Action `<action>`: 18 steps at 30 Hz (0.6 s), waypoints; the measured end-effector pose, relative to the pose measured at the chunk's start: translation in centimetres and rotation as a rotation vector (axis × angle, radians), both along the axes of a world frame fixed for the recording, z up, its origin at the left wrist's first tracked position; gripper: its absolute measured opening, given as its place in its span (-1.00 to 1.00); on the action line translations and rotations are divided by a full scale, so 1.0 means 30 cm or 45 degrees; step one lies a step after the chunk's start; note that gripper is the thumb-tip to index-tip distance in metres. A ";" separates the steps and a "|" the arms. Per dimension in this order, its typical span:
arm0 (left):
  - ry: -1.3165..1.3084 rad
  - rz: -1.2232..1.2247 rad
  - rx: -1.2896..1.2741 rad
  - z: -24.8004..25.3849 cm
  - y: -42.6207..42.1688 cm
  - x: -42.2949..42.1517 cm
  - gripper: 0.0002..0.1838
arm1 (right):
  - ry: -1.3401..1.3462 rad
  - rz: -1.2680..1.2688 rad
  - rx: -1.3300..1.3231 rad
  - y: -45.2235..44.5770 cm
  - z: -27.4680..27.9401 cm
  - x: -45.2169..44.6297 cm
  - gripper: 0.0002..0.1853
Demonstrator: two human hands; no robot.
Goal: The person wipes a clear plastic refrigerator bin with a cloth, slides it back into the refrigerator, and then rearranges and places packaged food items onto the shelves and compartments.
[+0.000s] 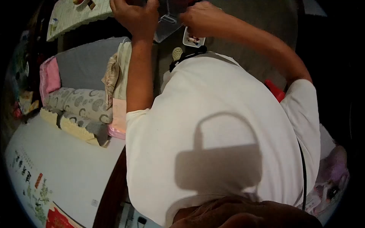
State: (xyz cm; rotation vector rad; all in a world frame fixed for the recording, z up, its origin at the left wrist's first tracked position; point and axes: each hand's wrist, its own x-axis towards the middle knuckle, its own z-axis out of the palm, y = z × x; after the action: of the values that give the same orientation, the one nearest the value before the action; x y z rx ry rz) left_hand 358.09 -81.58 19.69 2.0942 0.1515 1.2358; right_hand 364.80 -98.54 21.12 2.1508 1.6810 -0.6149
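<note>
My left hand (pixel 137 17) is at the top edge of the view, curled, with its fingertips cut off. Something dark shows between its thumb and fingers, too hidden to name. Opposite it, my right hand (pixel 202 18) has its fingers drawn together; what they grip, if anything, is hidden. Between and beneath the hands is a clear plastic container (pixel 164 33), partly out of frame. Just below my right hand sits a white tray (pixel 186 41) with small mixed pieces in it.
To the left stand a grey sofa (pixel 89 62) with patterned cushions (pixel 83 102) and a cloth-covered table (pixel 81 19). A white panel (pixel 64 152) with printed writing lies lower left. A shoe (pixel 177 53) shows on the floor. Something red (pixel 275 90) is beside my right arm.
</note>
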 end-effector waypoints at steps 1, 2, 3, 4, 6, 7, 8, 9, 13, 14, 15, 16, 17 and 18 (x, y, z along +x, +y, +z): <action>-0.006 0.030 -0.006 0.004 0.009 -0.006 -0.25 | 0.071 -0.187 0.081 -0.020 0.025 -0.005 -0.72; 0.059 0.070 -0.082 0.005 0.017 -0.011 -0.27 | 0.145 -0.376 0.164 -0.036 0.037 -0.004 -0.71; 0.127 0.103 -0.157 0.011 0.023 -0.017 -0.28 | 0.146 -0.355 0.162 -0.046 0.017 0.004 -0.71; 0.126 0.116 -0.157 0.020 0.025 -0.022 -0.28 | 0.174 -0.407 0.271 -0.055 -0.020 0.016 -0.73; 0.262 0.114 -0.455 0.040 0.010 -0.030 -0.25 | 0.207 -0.462 0.377 -0.066 -0.053 0.024 -0.74; 0.262 0.115 -0.458 0.036 0.005 -0.028 -0.25 | 0.275 -0.507 0.608 -0.073 -0.068 0.029 -0.78; 0.191 0.098 -0.456 0.029 0.002 -0.021 -0.25 | 0.339 -0.548 0.841 -0.073 -0.062 0.028 -0.82; 0.122 0.082 -0.455 0.022 0.000 -0.017 -0.25 | 0.340 -0.546 0.836 -0.071 -0.054 0.028 -0.82; 0.195 0.159 -0.286 0.016 0.012 -0.011 -0.25 | 0.573 -0.452 1.490 0.014 -0.070 0.023 -0.89; 0.201 0.167 -0.283 0.016 0.005 -0.009 -0.25 | 0.505 -0.263 1.718 0.046 -0.103 0.027 -0.91; 0.204 0.174 -0.279 0.017 -0.001 -0.004 -0.25 | 0.500 -0.266 1.719 0.076 -0.147 0.032 -0.91; 0.204 0.173 -0.278 0.010 -0.002 0.002 -0.25 | 0.381 -0.143 1.522 0.106 -0.193 0.031 -0.89; 0.217 0.226 -0.195 -0.003 -0.001 0.009 -0.25 | 0.265 -0.024 1.321 0.118 -0.237 0.022 -0.87; 0.230 0.280 -0.112 -0.007 -0.003 0.011 -0.25 | 0.236 0.023 1.208 0.116 -0.272 0.007 -0.80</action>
State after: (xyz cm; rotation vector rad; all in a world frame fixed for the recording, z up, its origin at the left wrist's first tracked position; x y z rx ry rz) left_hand 358.43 -81.67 19.49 2.1533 0.5204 1.1393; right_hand 365.01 -95.07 12.98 2.7162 2.4181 0.0463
